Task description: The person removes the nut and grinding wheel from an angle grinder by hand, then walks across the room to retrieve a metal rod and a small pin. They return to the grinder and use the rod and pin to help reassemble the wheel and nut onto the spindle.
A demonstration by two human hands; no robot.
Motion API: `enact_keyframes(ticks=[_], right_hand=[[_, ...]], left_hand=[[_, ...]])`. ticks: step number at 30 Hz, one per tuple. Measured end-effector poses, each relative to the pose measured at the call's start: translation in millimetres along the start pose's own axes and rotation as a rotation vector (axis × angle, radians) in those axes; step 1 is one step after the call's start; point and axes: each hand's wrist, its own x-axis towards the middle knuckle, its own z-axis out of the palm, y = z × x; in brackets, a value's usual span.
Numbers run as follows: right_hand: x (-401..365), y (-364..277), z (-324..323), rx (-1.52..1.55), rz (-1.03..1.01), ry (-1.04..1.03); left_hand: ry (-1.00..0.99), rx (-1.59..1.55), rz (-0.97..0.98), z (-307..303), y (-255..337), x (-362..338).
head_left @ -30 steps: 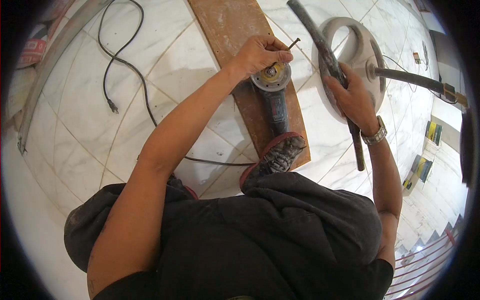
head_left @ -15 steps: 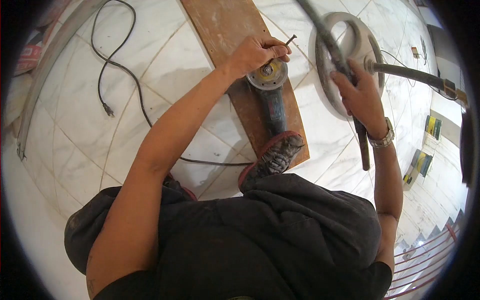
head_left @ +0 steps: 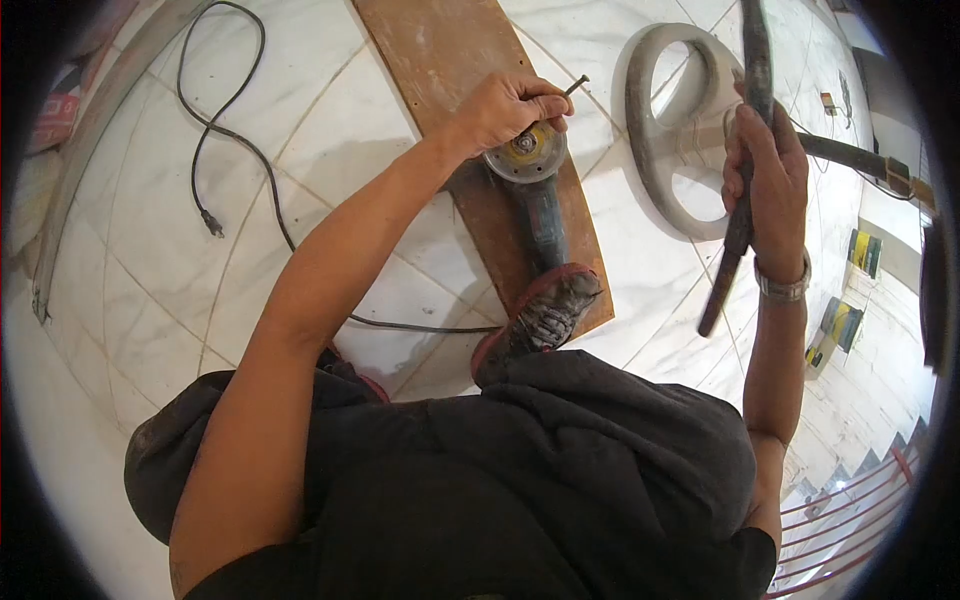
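Observation:
My left hand (head_left: 508,108) pinches a thin dark bolt or nail (head_left: 576,86) between thumb and fingers; its headed end points up to the right. Just below that hand is the round disc of an angle grinder (head_left: 545,220), which lies disc-up on a brown wooden board (head_left: 440,55). My shoe (head_left: 552,312) rests against the grinder's rear end. On the right, my right hand (head_left: 768,180) is wrapped around a long dark bar (head_left: 757,60), held raised and slightly tilted. The bar's lower tip is brownish, and its top runs out of view.
A grey oval base (head_left: 645,150) with openings stands on the tiled floor behind my right hand, a dark tube (head_left: 850,155) running from it to the right. A black power cord (head_left: 235,128) loops across the floor at left. Red bars (head_left: 850,515) show at lower right.
My right hand has shifted right and turned, swinging the bar from leaning up-left to nearly upright. My left hand and the bolt or nail have barely moved.

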Motion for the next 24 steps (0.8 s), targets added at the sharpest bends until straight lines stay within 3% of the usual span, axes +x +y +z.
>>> enact_keyframes(ticks=[2,4,7,12,13,15,17,18,20,24], right_hand=[[-4,24,6,-0.163,0.140,0.031],[-21,19,22,-0.450,0.172,-0.455],[-20,13,21,-0.297,0.330,-0.459],[-2,5,-1,-0.319,0.130,-0.161],[-2,-1,-1,-0.078,0.103,-0.130],[-9,30,12,-0.278,-0.127,-0.196],[-22,11,26,-0.557,0.271,-0.435],[-23,26,21,-0.361,0.251,-0.517],[-18,19,16,-0.401,0.333,-0.391],[0,4,-5,-0.129,0.094,-0.074]], left_hand=[[-0.023,-0.007,0.022,-1,3,0],[-0.070,-0.065,0.054,-4,2,-3],[-0.021,-0.004,0.073,-3,5,-6],[-0.024,0.028,0.018,-3,4,-3],[-0.028,0.012,0.021,-4,3,-3],[-0.027,0.000,0.008,-3,3,-4],[-0.035,0.017,0.024,-4,8,-4],[-0.041,0.039,0.045,-4,9,-4],[-0.030,0.056,0.028,-5,8,-9],[-0.037,0.022,-0.017,-5,4,-3]])
